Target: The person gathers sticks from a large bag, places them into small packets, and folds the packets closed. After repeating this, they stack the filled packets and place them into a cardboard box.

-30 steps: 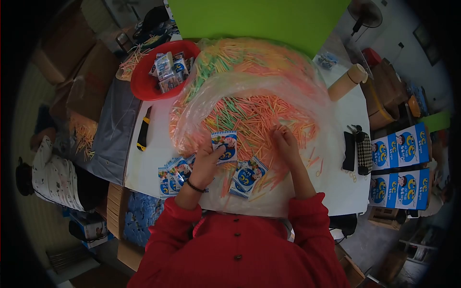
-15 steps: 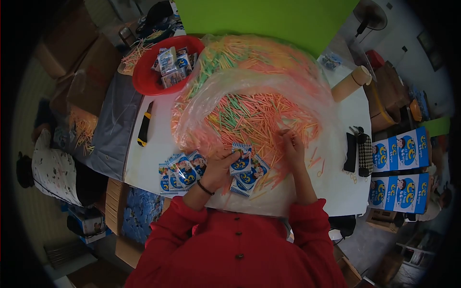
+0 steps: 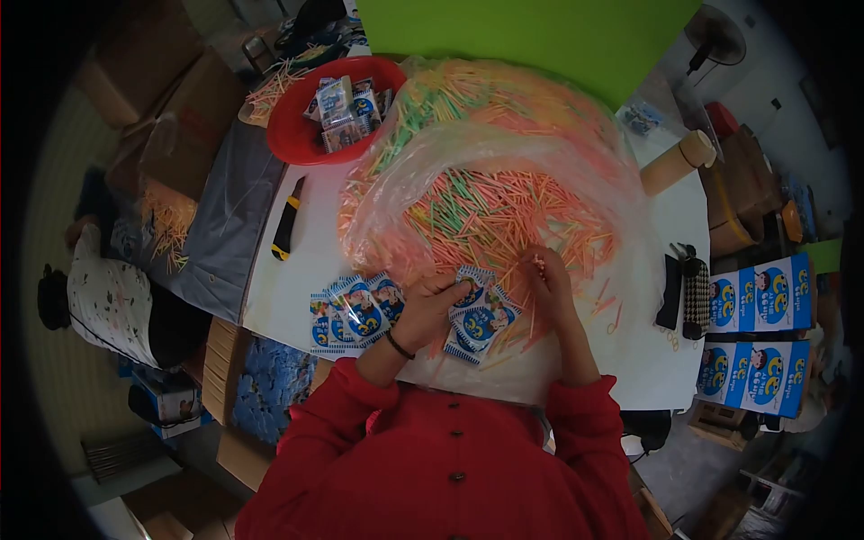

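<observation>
Left hand [image 3: 428, 306] fingers curled together, pinching a small blue-and-white packet [image 3: 470, 286] by its left edge; the packet sits just above the loose packets [image 3: 477, 326] lying on the worktop [image 3: 288, 279] in front of the red-sleeved torso. Right hand [image 3: 547, 279] closed, fingertips bunched on a few coloured sticks [image 3: 537, 263] at the near edge of the stick heap [image 3: 490, 216]. Exact stick count too small to tell. Heap lies in an open clear plastic bag [image 3: 504, 148] spread across the worktop. Second fan of packets [image 3: 355, 310] lies left of the left hand, apart from it. Red bowl [image 3: 297, 144] with more packets at far left; yellow-black utility knife [image 3: 288, 229] beside the bag. Printed cartons [image 3: 760, 301] off the right edge.
</observation>
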`<state>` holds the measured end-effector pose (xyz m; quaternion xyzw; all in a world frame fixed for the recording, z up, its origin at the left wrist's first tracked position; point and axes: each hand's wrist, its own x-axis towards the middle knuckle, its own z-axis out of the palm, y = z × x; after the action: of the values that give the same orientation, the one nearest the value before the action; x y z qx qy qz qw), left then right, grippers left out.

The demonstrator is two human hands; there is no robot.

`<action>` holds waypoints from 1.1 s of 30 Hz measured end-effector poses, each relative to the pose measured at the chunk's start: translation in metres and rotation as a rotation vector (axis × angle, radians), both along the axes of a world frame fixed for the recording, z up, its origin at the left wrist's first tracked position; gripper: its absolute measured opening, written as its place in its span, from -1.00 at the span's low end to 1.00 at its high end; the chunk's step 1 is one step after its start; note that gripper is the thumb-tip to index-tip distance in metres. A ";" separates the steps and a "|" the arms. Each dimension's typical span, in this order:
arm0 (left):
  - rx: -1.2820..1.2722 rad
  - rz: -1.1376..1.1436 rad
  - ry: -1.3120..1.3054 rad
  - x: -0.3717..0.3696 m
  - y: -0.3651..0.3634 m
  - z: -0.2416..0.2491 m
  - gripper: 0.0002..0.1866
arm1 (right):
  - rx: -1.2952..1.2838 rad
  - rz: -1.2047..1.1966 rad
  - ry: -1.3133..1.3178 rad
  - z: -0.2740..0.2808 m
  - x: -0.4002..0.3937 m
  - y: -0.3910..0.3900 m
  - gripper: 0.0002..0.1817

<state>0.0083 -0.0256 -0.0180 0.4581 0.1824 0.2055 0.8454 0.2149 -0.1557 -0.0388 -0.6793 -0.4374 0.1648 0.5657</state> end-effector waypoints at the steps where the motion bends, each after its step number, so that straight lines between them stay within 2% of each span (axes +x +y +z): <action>1: -0.001 0.006 -0.001 -0.001 0.002 -0.001 -0.79 | -0.028 0.028 -0.038 -0.001 0.000 0.000 -0.92; 2: -0.015 -0.017 0.025 -0.004 0.003 -0.002 -0.78 | -0.031 0.033 -0.034 -0.003 0.000 0.001 -0.92; 4: -0.028 -0.045 0.050 -0.005 0.005 -0.003 -0.76 | 0.151 -0.090 0.295 0.008 -0.003 0.004 -0.93; 5: 0.048 -0.050 0.038 -0.004 0.005 -0.003 -0.76 | 0.149 -0.090 0.294 0.014 -0.004 0.004 -0.93; 7: 0.120 -0.055 0.033 -0.005 0.003 -0.004 -0.76 | 0.325 0.047 0.674 0.045 -0.023 0.006 -0.88; 8: 0.168 -0.069 0.072 -0.006 0.003 -0.003 -0.77 | 0.322 0.041 0.679 0.060 -0.033 0.007 -0.88; 10: 0.219 -0.088 0.108 -0.004 0.001 0.001 -0.77 | 0.328 0.199 0.773 0.084 -0.048 0.010 -0.90; 11: 0.228 -0.103 0.101 -0.002 0.000 0.007 -0.78 | 0.329 0.196 0.772 0.088 -0.051 0.012 -0.90; 13: 0.241 -0.116 0.093 -0.001 0.000 0.011 -0.78 | 0.289 0.303 0.467 0.091 -0.055 0.016 -0.89; 15: 0.436 -0.123 0.083 -0.003 0.001 0.013 -0.76 | 0.241 0.335 0.390 0.087 -0.055 0.017 -0.90; 16: 0.436 -0.122 0.084 -0.003 0.001 0.015 -0.76 | 0.194 0.363 0.312 0.085 -0.055 0.018 -0.90; 20: 0.344 0.014 -0.019 0.004 -0.007 0.018 -0.78 | 0.116 0.418 0.124 0.078 -0.057 0.023 -0.88; 22: 0.314 0.065 -0.049 0.004 -0.006 0.013 -0.78 | 0.141 0.396 0.516 0.075 -0.062 0.020 -0.87; 23: 0.260 -0.019 0.008 0.002 -0.002 0.004 -0.77 | 0.142 0.393 0.514 0.075 -0.060 0.020 -0.87; 25: 0.205 -0.105 0.058 -0.001 0.004 0.003 -0.76 | 0.432 0.234 0.906 0.079 -0.053 0.024 -0.85; 27: 0.025 -0.113 0.033 -0.002 0.011 0.008 -0.73 | 0.441 0.212 0.924 0.072 -0.034 0.023 -0.86; 28: 0.027 -0.117 0.029 -0.001 0.013 0.020 -0.73 | 0.451 0.193 0.950 0.073 -0.029 0.023 -0.86; 30: -0.475 -0.325 0.003 -0.004 0.015 0.041 -0.71 | 0.354 0.175 0.921 0.079 -0.033 0.021 -0.86; 32: -0.425 -0.350 0.053 0.000 0.008 0.035 -0.71 | 0.255 0.167 0.895 0.081 -0.041 0.023 -0.86; 33: -0.371 -0.377 0.099 0.003 0.004 0.034 -0.70 | 0.278 0.173 0.994 0.079 -0.044 0.025 -0.87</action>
<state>0.0108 -0.0217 0.0157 0.3308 0.1694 -0.0153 0.9282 0.1712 -0.1307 0.0402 -0.3988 -0.1886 0.4538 0.7742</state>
